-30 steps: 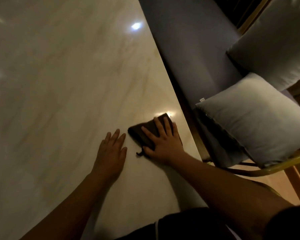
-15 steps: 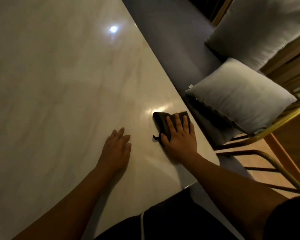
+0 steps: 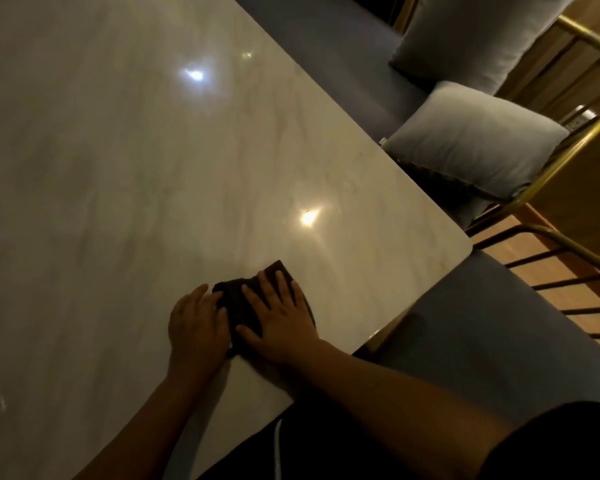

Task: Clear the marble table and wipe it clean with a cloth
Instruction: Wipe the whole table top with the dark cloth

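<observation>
A: In the head view, where is the cloth?

B: The dark cloth [image 3: 235, 303] lies bunched on the pale marble bench [image 3: 118, 168]. It sits in the near right part of the top, a little in from the rounded near-right corner and close to the near edge.

A: And the hands?

B: The right hand [image 3: 281, 320] lies flat on top of the cloth, palm down. Its fingers [image 3: 269, 284] are straight and spread, pressing the fabric to the stone and not curled round it. The left hand [image 3: 194, 327] rests on the bench just left of it, also palm down. Its fingers reach the cloth's left edge and touch it, loosely extended and lying against the fabric without gripping it.

A: What shows on the stone itself?

B: Glare. One bright reflection [image 3: 307, 216] lies just beyond the cloth, and a second reflection [image 3: 194, 76] lies farther off.

A: Beside the bench?

B: Along the right side runs a long grey-blue seat [image 3: 326, 46] with two pale grey cushions. The nearer cushion [image 3: 471, 143] is by the bench edge, and the farther cushion [image 3: 475, 39] is beyond it. A gold metal frame [image 3: 551, 161] curves round them, above a wooden floor [image 3: 568, 271]. A grey-blue seat pad [image 3: 482, 323] sits at the near right corner, and dark clothing [image 3: 326, 445] fills the near edge of the view.
</observation>
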